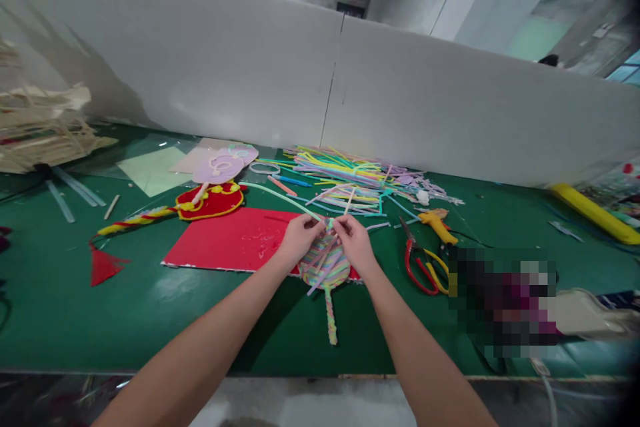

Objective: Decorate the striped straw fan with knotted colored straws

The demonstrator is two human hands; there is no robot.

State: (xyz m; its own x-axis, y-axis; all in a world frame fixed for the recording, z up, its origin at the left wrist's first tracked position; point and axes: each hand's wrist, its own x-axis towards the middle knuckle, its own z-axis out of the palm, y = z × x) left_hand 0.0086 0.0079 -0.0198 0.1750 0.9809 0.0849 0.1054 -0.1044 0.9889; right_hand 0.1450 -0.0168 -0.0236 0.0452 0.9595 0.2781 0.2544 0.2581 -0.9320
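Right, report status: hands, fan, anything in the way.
Left hand and right hand pinching at far edge of fan. Handle toward person. Strip across fan; scissors apart, off to the right.

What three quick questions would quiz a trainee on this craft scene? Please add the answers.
1. True or false: the red tassel lies to the left of the flat board.

2. What colour is that board, which is partly covered by the round striped piece?
A) blue
B) red
C) yellow

3. Which is nearer the scissors: the left hand or the right hand?

Key: 1. True; 2. B; 3. The right hand.
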